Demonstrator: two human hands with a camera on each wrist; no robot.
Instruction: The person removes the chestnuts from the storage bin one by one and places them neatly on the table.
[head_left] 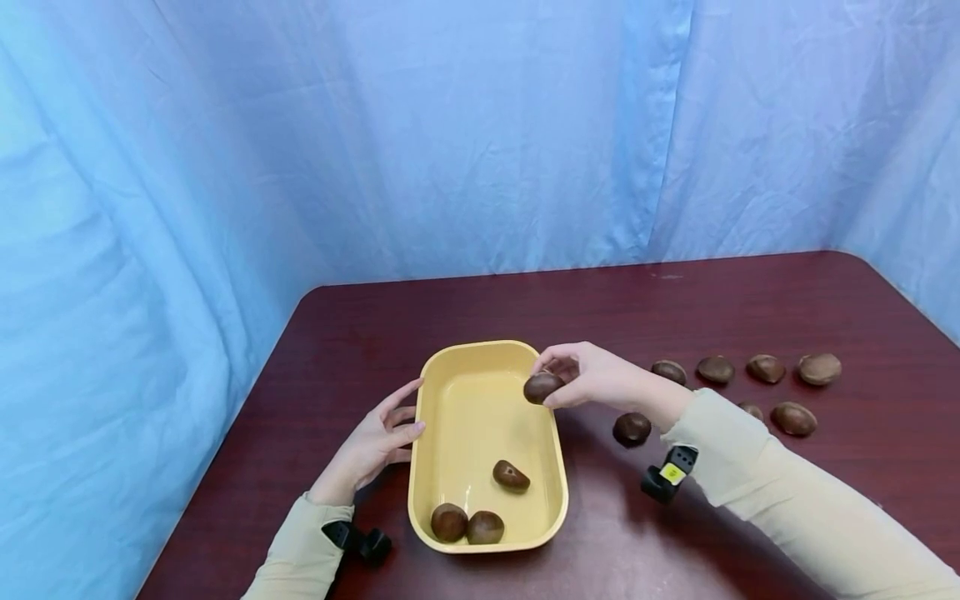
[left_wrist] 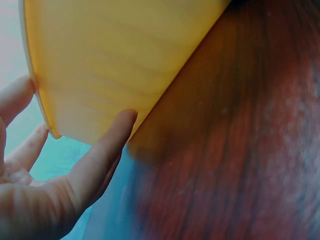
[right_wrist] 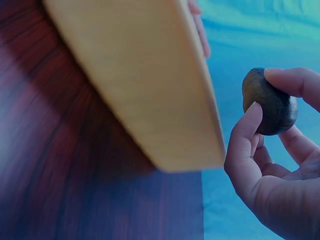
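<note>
A yellow rectangular tray [head_left: 435, 392] sits on the dark red table [head_left: 480, 308]; its outer wall [left_wrist: 115, 60] fills the left wrist view and also shows as a wall [right_wrist: 140, 85] in the right wrist view. Three brown chestnuts [head_left: 477, 514] lie in its near end. My right hand [head_left: 592, 377] pinches one chestnut [head_left: 542, 387] over the tray's right rim; the same chestnut [right_wrist: 270, 102] sits between thumb and fingertips. My left hand [head_left: 382, 442] rests with straight fingers [left_wrist: 107, 145] against the tray's left wall.
Several loose chestnuts [head_left: 765, 368] lie in a row on the table to the right, one more chestnut [head_left: 632, 428] close to my right wrist. Blue cloth [head_left: 450, 125] hangs behind and to the left of the table.
</note>
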